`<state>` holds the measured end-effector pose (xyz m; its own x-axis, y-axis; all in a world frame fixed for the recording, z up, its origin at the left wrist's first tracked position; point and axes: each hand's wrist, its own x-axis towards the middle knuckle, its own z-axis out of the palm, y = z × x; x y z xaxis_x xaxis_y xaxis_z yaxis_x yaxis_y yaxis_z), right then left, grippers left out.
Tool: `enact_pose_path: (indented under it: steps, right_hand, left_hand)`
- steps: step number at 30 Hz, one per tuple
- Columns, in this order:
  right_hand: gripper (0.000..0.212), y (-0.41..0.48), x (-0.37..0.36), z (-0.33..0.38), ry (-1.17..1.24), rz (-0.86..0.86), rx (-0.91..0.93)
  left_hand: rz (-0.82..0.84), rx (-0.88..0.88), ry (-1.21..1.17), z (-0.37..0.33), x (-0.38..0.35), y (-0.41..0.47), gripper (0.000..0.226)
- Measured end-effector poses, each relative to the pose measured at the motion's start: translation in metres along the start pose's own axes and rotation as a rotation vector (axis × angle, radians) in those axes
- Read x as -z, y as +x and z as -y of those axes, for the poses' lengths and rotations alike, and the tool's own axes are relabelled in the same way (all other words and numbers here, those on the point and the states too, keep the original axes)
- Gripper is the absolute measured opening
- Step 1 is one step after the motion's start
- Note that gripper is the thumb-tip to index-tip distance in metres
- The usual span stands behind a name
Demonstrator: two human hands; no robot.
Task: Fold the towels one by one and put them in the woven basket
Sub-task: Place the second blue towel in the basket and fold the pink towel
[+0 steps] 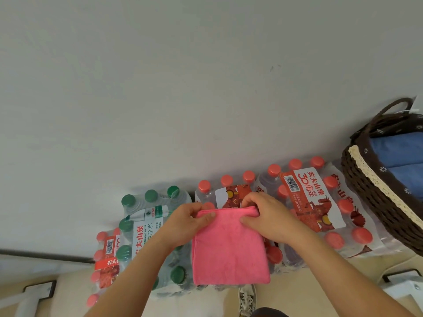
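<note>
A pink towel, folded into a hanging rectangle, is held in front of me above packs of bottled water. My left hand pinches its top left corner, thumb on the front. My right hand pinches the top right corner, fingers curled over the folded edge. At the right edge stands the dark brown woven basket with a cream lace trim and a loop handle. Folded blue towels lie inside it.
Shrink-wrapped packs of water bottles stand against the white wall: a green-capped pack on the left, red-capped packs in the middle and right. A shoe shows on the beige floor below. White metal feet sit at the bottom corners.
</note>
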<state>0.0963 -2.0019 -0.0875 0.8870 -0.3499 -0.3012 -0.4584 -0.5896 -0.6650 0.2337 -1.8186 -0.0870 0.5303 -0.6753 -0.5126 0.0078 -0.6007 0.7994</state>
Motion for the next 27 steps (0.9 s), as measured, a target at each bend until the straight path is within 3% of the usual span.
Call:
enact_pose_path:
  steps: [5, 8, 10, 12, 14, 17, 20, 24, 27]
  right_hand:
    - [0.018, 0.001, 0.001, 0.002, 0.054, -0.013, -0.017]
    - [0.021, 0.006, 0.007, 0.000, 0.174, 0.065, -0.076]
    - [0.022, 0.009, 0.016, 0.002, 0.196, 0.115, -0.080]
    - [0.024, 0.011, 0.030, 0.011, 0.195, 0.121, -0.039]
    - [0.028, 0.014, 0.052, 0.025, 0.149, 0.056, 0.051]
    - [0.035, 0.008, 0.093, 0.052, -0.018, -0.061, 0.196]
    - [0.027, -0.006, 0.107, 0.066, -0.191, -0.098, 0.335]
    - [0.027, -0.022, 0.053, 0.033, -0.394, -0.065, 0.403]
    - [0.029, -0.042, 0.012, -0.004, -0.294, 0.047, 0.307]
  left_hand:
    - [-0.075, -0.041, -0.050, 0.001, -0.003, 0.000, 0.015]
    - [-0.134, -0.064, -0.045, 0.001, 0.000, 0.002, 0.027]
    - [-0.087, -0.042, 0.019, -0.004, 0.004, 0.004, 0.042]
    - [-0.019, -0.046, 0.078, -0.018, 0.012, 0.004, 0.035]
    - [-0.088, -0.140, 0.097, -0.040, 0.019, 0.000, 0.017]
    - [-0.408, -0.432, 0.228, -0.073, 0.028, -0.010, 0.027]
    - [-0.520, -0.681, 0.384, -0.075, 0.020, -0.018, 0.030]
    - [-0.444, -0.676, 0.611, -0.023, -0.012, -0.017, 0.034]
    - [-0.285, -0.640, 0.748, 0.006, -0.035, -0.026, 0.035]
